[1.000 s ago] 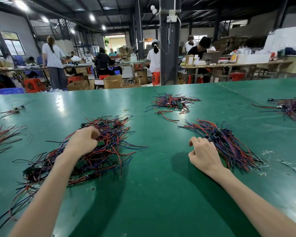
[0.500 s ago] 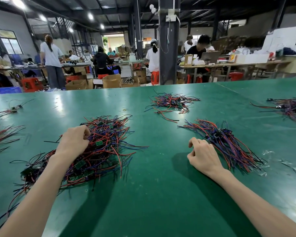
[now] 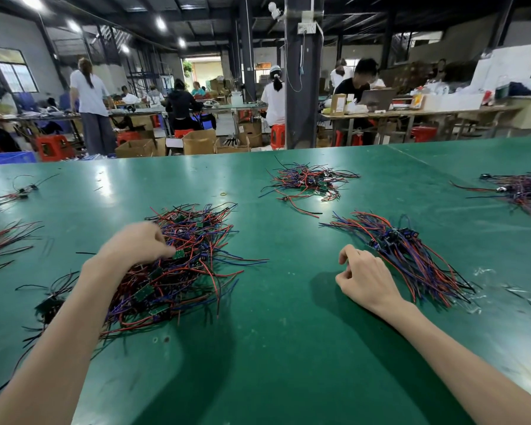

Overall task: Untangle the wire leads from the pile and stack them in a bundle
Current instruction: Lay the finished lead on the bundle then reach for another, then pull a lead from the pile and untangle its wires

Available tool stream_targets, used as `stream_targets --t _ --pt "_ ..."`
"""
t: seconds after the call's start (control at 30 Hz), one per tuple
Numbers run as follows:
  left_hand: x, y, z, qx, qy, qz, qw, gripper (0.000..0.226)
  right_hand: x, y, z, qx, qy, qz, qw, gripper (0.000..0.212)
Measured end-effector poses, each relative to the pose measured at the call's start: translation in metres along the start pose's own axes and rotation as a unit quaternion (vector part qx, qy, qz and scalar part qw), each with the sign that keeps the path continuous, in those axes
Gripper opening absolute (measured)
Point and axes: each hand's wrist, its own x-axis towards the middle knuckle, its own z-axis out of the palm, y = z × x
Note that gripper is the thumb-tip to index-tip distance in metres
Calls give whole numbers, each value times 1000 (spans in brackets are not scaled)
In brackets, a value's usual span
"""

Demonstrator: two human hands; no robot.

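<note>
Nearest you, both forearms run up from the bottom corners over the green table [image 3: 288, 348]. Your left hand [image 3: 135, 245], left of centre, sits knuckles-up with its fingers curled down into the tangled pile [image 3: 181, 271]. They look closed on a few strands beside a small green board [image 3: 178, 254]. The fingertips are buried, so I cannot tell which lead you have. Your right hand [image 3: 365, 277], right of centre, rests on the table with the fingers loosely bent and nothing in them. It lies just beside the near-left edge of the bundle [image 3: 411, 262], where sorted leads lie roughly parallel.

Expect these leads to be very light and limp: thin insulated wire, each seemingly ending in a little board or connector. A tug mid-wire will likely drag its neighbours along and tighten the knot. Take hold at the board, which looks like the only stiff part, and draw the lead out along its own run. Ease it rather than yank it, since the joints where wire meets board may be fragile. Your free hand could pin the heap while you pull.

Farther off, a second loose heap [image 3: 310, 182] lies at upper centre and another [image 3: 524, 191] at the right edge. Stray red and black wires [image 3: 3, 240] lie at the left edge. Beyond the table, people work at other benches.
</note>
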Motion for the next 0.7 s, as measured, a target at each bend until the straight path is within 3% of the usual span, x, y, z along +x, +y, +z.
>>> stream_targets --t 0.07,0.17,0.23,0.37,0.4,0.47,0.57,0.7 --pt "-2 -3 8 58 -89 -15 994 30 0 0 -1 4 1 -4 1000 18" --pt "-2 -7 10 29 12 -21 999 7 0 -1 -2 10 0 -3 1000 18" --pt "-1 -10 6 5 60 -31 998 15 0 -1 -1 14 -1 -1 1000 19" --pt "0 -7 2 42 -54 -20 997 27 0 -1 -1 24 -6 2 1000 18" --pt "-2 -5 4 58 -51 -22 997 22 0 -1 -2 24 -6 3 1000 17" --pt "-6 -2 4 52 3 -32 998 5 0 -1 -2 24 1 7 1000 16" --pt "-11 3 2 -17 116 -31 993 8 0 -1 -2 30 9 12 999 15" --pt "-13 13 -15 -139 250 -6 958 6 -1 -2 -1 39 11 9 999 14"
